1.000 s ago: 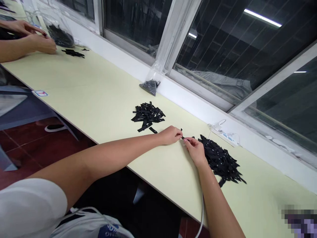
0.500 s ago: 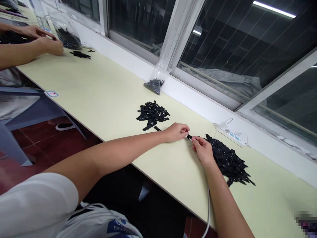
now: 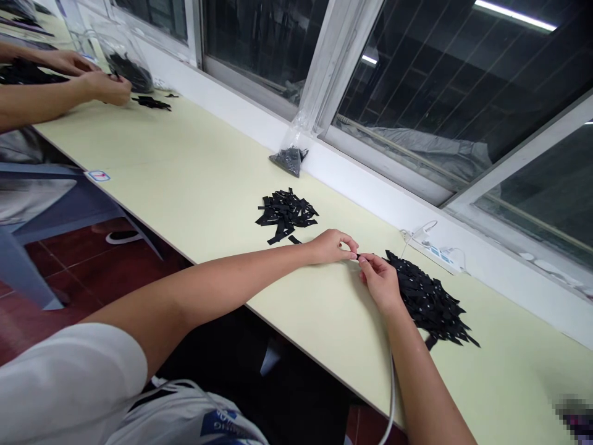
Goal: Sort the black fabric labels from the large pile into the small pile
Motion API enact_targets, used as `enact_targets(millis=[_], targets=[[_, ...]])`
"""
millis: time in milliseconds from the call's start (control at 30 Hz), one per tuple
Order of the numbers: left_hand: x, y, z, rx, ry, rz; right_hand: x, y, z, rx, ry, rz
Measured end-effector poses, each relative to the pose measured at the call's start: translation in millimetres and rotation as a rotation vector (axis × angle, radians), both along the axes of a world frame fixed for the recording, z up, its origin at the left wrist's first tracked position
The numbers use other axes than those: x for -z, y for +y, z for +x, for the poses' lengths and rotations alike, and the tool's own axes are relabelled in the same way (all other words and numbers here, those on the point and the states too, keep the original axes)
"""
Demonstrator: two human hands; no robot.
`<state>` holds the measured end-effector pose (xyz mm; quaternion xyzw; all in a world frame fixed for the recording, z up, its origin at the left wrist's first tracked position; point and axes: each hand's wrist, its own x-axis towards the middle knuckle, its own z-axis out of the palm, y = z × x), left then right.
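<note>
Between my fingertips is a small black strip (image 3: 357, 256), mostly hidden by the fingers. My left hand (image 3: 331, 246) pinches its left end, thumb and forefinger closed. At the other end my right hand (image 3: 380, 276) grips it, the two hands nearly touching. Beside my right hand lies a large heap of black strips (image 3: 428, 301) with small pale spots. Beyond my left hand is a smaller pile of black strips (image 3: 286, 213), and one loose strip (image 3: 294, 240) lies close to my left wrist.
Against the wall stand a clear bag (image 3: 290, 157) of dark pieces and a white power strip (image 3: 435, 254) with cables. A white cable (image 3: 391, 395) runs over the table edge near my right forearm. At far left a co-worker's hands (image 3: 104, 86) handle black pieces beside a larger clear bag (image 3: 130, 68).
My left hand has come slightly right and closed its thumb and forefinger on the strip my right hand holds. The co-worker's nearer hand has shifted right.
</note>
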<state>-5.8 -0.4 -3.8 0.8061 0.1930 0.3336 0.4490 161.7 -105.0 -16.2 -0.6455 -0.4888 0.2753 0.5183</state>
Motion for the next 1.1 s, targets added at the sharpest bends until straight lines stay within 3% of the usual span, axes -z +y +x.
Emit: enact_targets(millis=[267, 600, 1100], targets=[[0.9, -2.8, -0.7, 0.006, 0.048, 0.046, -0.5, 0.8, -1.3, -0.014, -0.032, 0.007], [5.4, -0.9, 3.9, -0.056, 0.014, -0.019, 0.1, 1.0, -1.7, -0.032, -0.081, 0.014], [5.0, -4.0, 3.3, -0.045, 0.057, 0.093, -5.3, -1.2, -5.8, 0.012, -0.034, 0.009]])
